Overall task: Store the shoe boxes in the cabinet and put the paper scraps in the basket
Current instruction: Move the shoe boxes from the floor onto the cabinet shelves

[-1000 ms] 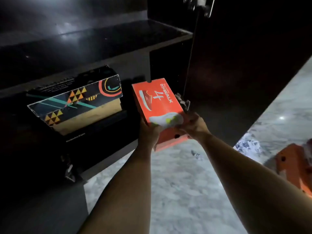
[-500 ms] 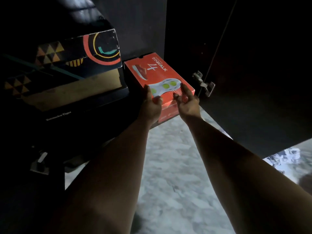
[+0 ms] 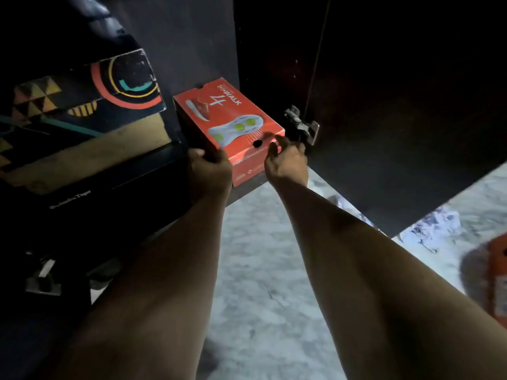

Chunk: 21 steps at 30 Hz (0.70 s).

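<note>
Left hand (image 3: pixel 210 167) clamped on the near left corner of the orange shoe box (image 3: pixel 229 127), fingers wrapped round the edge, apparently to steady and steer it. Right hand (image 3: pixel 285 163) loose at the near right corner, fingers (image 3: pixel 278 139) half spread and only brushing the lid edge, pinching nothing; likely there for a push rather than a hold. Box lying lid up on the bottom of the dark cabinet (image 3: pixel 192 50), most of it inside, near end apparently still at the front edge, so probably a little further to slide. Just to the left, nearly touching, a bigger black patterned shoe box (image 3: pixel 82 111) on the same level, leaving a narrow slot. To the right, a metal hinge (image 3: pixel 301 127) on the open cabinet door (image 3: pixel 411 105), close to the right knuckles; a likely snag. Well apart on the marble floor (image 3: pixel 260 270): crumpled paper scraps (image 3: pixel 436 229) and a second orange box (image 3: pixel 488 281) at the frame's right edge, both still to be dealt with. Basket not in sight.
</note>
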Motion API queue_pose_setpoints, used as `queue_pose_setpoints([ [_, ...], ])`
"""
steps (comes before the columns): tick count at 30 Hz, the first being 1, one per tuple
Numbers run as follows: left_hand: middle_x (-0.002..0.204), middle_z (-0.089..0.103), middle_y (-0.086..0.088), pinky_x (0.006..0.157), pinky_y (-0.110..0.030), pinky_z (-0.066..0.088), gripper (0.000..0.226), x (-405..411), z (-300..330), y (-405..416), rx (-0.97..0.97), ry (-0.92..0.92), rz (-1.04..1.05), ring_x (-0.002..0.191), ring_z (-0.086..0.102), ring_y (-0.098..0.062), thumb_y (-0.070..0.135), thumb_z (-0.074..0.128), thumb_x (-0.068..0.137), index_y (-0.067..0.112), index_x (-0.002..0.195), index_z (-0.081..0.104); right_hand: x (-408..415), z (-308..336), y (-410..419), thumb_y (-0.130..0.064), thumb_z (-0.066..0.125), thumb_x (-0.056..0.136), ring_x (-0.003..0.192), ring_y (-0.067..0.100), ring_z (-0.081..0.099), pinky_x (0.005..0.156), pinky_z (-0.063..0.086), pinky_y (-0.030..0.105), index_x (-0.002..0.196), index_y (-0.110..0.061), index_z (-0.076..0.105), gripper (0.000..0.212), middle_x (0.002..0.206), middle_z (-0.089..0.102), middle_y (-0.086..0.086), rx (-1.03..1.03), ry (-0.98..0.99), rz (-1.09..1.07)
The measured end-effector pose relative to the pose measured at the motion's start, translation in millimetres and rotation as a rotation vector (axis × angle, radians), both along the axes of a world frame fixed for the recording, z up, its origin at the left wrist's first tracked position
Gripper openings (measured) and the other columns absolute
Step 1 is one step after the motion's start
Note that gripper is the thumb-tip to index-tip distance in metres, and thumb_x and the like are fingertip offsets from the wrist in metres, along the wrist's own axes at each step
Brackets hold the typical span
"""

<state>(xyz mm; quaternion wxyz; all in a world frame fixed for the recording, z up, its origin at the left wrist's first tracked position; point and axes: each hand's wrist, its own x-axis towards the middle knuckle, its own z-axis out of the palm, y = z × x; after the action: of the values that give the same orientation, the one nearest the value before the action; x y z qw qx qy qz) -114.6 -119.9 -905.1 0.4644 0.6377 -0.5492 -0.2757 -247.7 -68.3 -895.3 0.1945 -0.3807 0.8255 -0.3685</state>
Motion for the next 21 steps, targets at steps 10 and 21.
queue_pose_setpoints([
  [10, 0.081, 0.072, -0.013, 0.079, -0.045, 0.062, 0.033, -83, 21, 180, 0.574, -0.349, -0.695, 0.08, 0.07, -0.033, 0.041, 0.056, 0.071, 0.009, 0.073, 0.064, -81, 38, 216, -0.031, 0.048, 0.098, 0.115, 0.037, 0.064, 0.094, 0.052, 0.037, 0.118, -0.015, 0.069, 0.033, 0.123, 0.069, 0.014, 0.288, 0.012, -0.114],
  [21, 0.095, 0.073, -0.01, 0.079, -0.043, 0.061, 0.035, -253, 128, 488, 0.624, -0.354, -1.38, 0.092, 0.071, -0.03, 0.046, 0.067, 0.078, 0.011, 0.083, 0.066, -190, 113, 623, -0.032, 0.053, 0.096, 0.116, 0.039, 0.065, 0.098, 0.054, 0.044, 0.119, -0.01, 0.069, 0.036, 0.123, 0.069, 0.021, 0.573, 0.083, -0.641],
])
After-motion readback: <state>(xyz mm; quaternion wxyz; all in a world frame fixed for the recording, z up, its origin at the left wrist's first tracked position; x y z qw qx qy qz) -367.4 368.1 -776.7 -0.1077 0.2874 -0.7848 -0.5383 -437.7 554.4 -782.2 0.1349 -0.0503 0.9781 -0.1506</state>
